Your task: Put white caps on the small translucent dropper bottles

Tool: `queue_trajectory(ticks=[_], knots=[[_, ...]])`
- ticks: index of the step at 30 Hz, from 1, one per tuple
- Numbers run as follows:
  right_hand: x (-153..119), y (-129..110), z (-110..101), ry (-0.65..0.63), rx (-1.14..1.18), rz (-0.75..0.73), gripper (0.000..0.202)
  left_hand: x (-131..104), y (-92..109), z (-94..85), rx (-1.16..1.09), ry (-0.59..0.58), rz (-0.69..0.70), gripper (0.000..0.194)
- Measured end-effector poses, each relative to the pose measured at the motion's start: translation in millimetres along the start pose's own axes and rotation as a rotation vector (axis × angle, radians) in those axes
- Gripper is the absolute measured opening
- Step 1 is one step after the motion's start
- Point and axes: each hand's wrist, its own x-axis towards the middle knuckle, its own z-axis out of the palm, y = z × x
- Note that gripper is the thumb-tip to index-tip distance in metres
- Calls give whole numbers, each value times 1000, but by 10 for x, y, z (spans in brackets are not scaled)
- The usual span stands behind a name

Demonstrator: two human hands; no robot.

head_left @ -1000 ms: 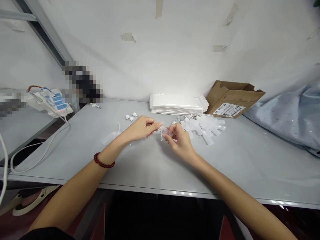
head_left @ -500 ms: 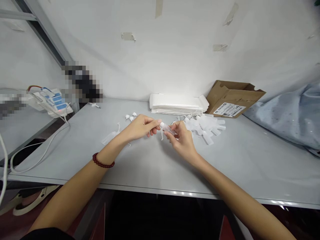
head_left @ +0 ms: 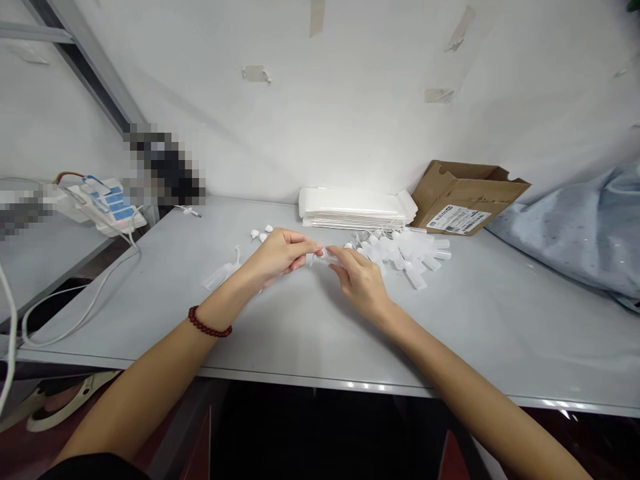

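A small translucent plastic tube (head_left: 327,256) with a white end is held between my two hands above the table. My left hand (head_left: 283,255) pinches its left end between thumb and fingertips. On the other side, my right hand (head_left: 363,275) closes thumb and fingers around the tube's body, hiding much of it. Just right of that hand lies a pile of similar translucent tubes with white caps (head_left: 403,252). Several small white caps (head_left: 263,233) rest behind my left hand. One more translucent tube (head_left: 220,275) lies partly behind my left forearm.
A stack of flat white trays or boxes (head_left: 357,207) stands against the wall. Beside it leans an open cardboard box (head_left: 465,197) with a label. Grey-blue fabric (head_left: 580,230) covers the right rear. A white power strip (head_left: 113,203) and cables are at left on the grey table (head_left: 320,347).
My right fingers have shifted left and over the tube, closer to my left fingertips. The tube is now more covered and lies nearer to level.
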Motion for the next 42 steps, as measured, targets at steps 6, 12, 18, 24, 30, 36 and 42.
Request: queue_trajectory(ticks=[6,12,18,24,30,36,42], knots=[[-2,-19,-14,20,92,-26,31,14,-12,-15,-29,27,5,37],[-11,-65,-42,6,207,70,26,15,15,-46,-56,-23,-3,58],[-2,-116,-72,14,288,151,24,-10,20,-4,52,-56,152,35],[-12,-107,-51,32,251,104,24,-12,9,41,139,-7,130,29],[-31,-109,-39,4,265,102,23,8,-31,-5,139,-89,175,21],[36,-141,-141,-154,729,437,23,3,-28,-16,126,-149,223,19],[121,-18,-235,-371,1306,698,39,-17,-3,-13,139,-138,243,18]])
